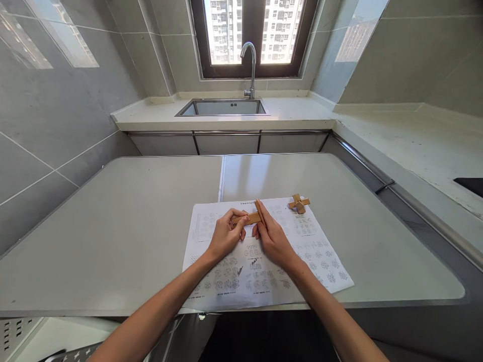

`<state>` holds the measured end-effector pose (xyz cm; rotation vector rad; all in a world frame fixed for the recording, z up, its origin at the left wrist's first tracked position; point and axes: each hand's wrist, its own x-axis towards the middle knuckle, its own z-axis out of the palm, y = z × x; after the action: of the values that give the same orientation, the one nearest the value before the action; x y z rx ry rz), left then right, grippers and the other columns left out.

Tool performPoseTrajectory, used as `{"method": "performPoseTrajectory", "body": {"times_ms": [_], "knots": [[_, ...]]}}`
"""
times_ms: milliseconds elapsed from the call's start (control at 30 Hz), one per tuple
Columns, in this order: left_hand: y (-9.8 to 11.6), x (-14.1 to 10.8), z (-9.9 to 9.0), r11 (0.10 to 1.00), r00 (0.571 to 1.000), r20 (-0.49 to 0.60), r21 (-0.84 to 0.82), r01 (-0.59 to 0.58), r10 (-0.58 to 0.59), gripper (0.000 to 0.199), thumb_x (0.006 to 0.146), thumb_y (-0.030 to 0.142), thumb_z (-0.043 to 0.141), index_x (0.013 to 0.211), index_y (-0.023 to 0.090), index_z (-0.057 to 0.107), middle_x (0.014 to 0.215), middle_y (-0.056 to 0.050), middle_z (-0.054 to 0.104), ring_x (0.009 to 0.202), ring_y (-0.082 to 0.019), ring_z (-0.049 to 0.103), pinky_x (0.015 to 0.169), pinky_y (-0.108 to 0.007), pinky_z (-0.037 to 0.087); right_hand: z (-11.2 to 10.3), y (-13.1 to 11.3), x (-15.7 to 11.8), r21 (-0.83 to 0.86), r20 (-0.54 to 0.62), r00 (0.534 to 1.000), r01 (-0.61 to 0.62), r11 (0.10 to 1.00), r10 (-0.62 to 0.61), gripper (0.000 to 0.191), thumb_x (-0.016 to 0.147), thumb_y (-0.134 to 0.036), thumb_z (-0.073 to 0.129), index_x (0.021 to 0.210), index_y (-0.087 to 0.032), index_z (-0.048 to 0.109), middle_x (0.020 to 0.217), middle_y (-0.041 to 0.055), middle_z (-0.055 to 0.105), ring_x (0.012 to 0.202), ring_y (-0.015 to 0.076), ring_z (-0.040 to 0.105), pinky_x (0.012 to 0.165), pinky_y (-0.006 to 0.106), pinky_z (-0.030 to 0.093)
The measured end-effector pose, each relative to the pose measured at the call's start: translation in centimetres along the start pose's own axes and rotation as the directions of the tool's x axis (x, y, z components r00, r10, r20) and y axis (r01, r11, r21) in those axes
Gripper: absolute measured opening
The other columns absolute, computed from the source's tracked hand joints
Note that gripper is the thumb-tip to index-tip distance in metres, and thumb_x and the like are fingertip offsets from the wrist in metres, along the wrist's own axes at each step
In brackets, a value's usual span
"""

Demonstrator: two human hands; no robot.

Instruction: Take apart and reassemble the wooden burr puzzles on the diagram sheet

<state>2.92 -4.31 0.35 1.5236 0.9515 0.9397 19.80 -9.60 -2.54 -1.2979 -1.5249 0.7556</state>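
Observation:
Over a printed sheet (317, 251), both hands hold light-brown wooden strips, apparently puzzle pieces. My left hand (225, 234) pinches one strip (253, 218) lying roughly sideways, its left end covered by the fingers. My right hand (274, 240) grips a second wooden strip (259, 210) that slants upward along the palm side. The two strips meet between my hands; whether they interlock I cannot tell. A cross-shaped wooden piece (299, 203), made of several crossed strips, rests on the sheet's upper right corner. Small line diagrams cover the sheet.
The sheet lies near the front edge of a pale table (113, 241) with a seam across its top. Beyond stand a white counter (294, 108), a sink (184, 108) and a tap (252, 65) below a window. Another counter (426, 146) runs along the right.

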Motion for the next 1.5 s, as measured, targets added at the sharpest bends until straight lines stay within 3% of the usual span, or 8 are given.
{"method": "performPoseTrajectory", "body": {"times_ms": [267, 467, 900, 1100, 1333, 1500], "knots": [[0.1, 0.1, 0.4, 0.999, 0.999, 0.031, -0.045, 0.012, -0.011, 0.038, 0.096, 0.055, 0.070, 0.106, 0.019, 0.062, 0.055, 0.005, 0.061, 0.039, -0.010, 0.053, 0.042, -0.021, 0.038, 0.2, -0.4, 0.0, -0.011, -0.094, 0.996, 0.006, 1.000, -0.007, 0.059, 0.108, -0.025, 0.033, 0.167, -0.027, 0.030, 0.096, 0.0056, 0.067, 0.078, 0.0208, 0.062, 0.087, 0.044, 0.058], [0.1, 0.3, 0.5, 0.989, 0.992, 0.124, -0.141, 0.033, -0.015, 0.045, 0.099, 0.060, 0.061, 0.113, 0.017, 0.060, 0.086, -0.005, 0.074, 0.046, -0.010, 0.061, 0.039, -0.022, 0.043, 0.0, -0.7, 0.3, 0.048, -0.206, 0.977, -0.053, 0.997, 0.062, 0.059, 0.108, -0.026, 0.033, 0.167, -0.025, 0.028, 0.097, 0.0058, 0.068, 0.075, 0.0200, 0.062, 0.088, 0.044, 0.056], [-0.1, -0.1, 0.4, 0.991, 0.988, 0.151, -0.133, 0.005, 0.015, 0.039, 0.104, 0.053, 0.059, 0.110, 0.015, 0.062, 0.092, -0.008, 0.078, 0.046, -0.008, 0.061, 0.040, -0.019, 0.041, 0.5, 0.5, 0.0, 0.028, -0.207, 0.978, -0.017, 0.999, 0.023, 0.067, 0.107, -0.026, 0.035, 0.171, -0.024, 0.014, 0.079, 0.0002, 0.060, 0.069, 0.0208, 0.061, 0.077, 0.041, 0.059], [0.0, -0.5, 1.0, 0.990, 0.984, 0.166, -0.133, -0.037, 0.059, 0.038, 0.106, 0.050, 0.057, 0.117, 0.014, 0.066, 0.097, -0.010, 0.080, 0.047, -0.007, 0.058, 0.044, -0.020, 0.044, 0.8, 0.6, 0.1, 0.062, -0.242, 0.968, -0.050, 0.997, 0.064, 0.067, 0.109, -0.031, 0.034, 0.170, -0.024, 0.008, 0.119, 0.0145, 0.064, 0.076, 0.0197, 0.065, 0.074, 0.038, 0.060], [-0.4, -0.3, 1.2, 0.991, 0.988, 0.151, -0.134, -0.015, 0.035, 0.041, 0.104, 0.051, 0.059, 0.115, 0.013, 0.068, 0.090, -0.009, 0.079, 0.045, -0.007, 0.058, 0.042, -0.020, 0.042, 0.6, 0.4, -0.1, -0.026, -0.234, 0.972, -0.033, 0.999, 0.026, 0.064, 0.108, -0.029, 0.033, 0.170, -0.029, 0.019, 0.140, 0.0167, 0.057, 0.099, 0.0229, 0.067, 0.091, 0.044, 0.060], [-0.1, -0.4, 1.3, 0.991, 0.984, 0.177, -0.136, -0.013, 0.037, 0.043, 0.105, 0.052, 0.056, 0.121, 0.013, 0.068, 0.088, -0.007, 0.076, 0.047, -0.008, 0.060, 0.042, -0.019, 0.043, 0.5, -0.2, -0.1, 0.155, -0.198, 0.973, -0.086, 0.984, 0.116, 0.067, 0.108, -0.031, 0.035, 0.171, -0.036, 0.012, 0.133, 0.0126, 0.060, 0.066, 0.0141, 0.060, 0.062, 0.033, 0.061]]}}
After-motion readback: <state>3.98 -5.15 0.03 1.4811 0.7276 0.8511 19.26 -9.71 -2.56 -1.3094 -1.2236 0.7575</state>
